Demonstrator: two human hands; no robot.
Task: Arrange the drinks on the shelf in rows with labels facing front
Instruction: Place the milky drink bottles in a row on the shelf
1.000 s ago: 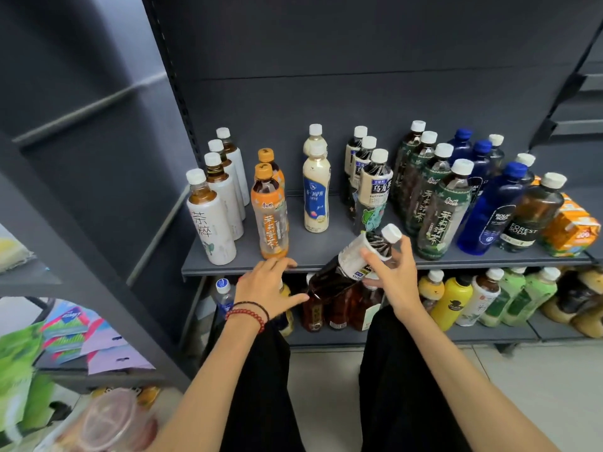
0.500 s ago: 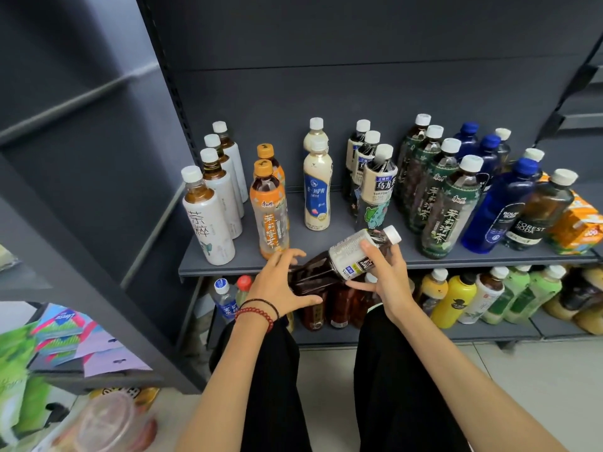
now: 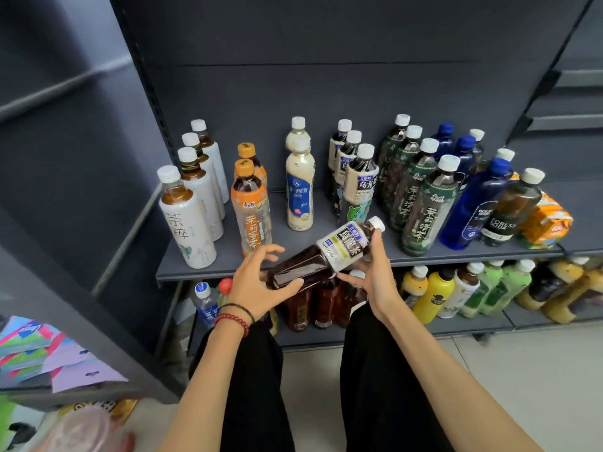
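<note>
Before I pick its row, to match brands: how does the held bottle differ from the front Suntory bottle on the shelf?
The held bottle tilts between left hand and right hand; the shelf bottle stands upright. The held bottle's lower body is bare; the shelf bottle's has a green cartoon wrap. Both: white caps, dark tea, Suntory labels.

Left of the grey side panel (image 3: 98, 321) lie colourful packets (image 3: 29, 350); below it a pinkish plastic tub (image 3: 81, 432); right of it, pale floor tiles (image 3: 522, 380)

A dark tea bottle (image 3: 321, 256) — white cap, pale label — tilts cap up-right before the shelf (image 3: 228, 257) edge; other drinks (image 3: 427, 207) stand in rows.
</note>
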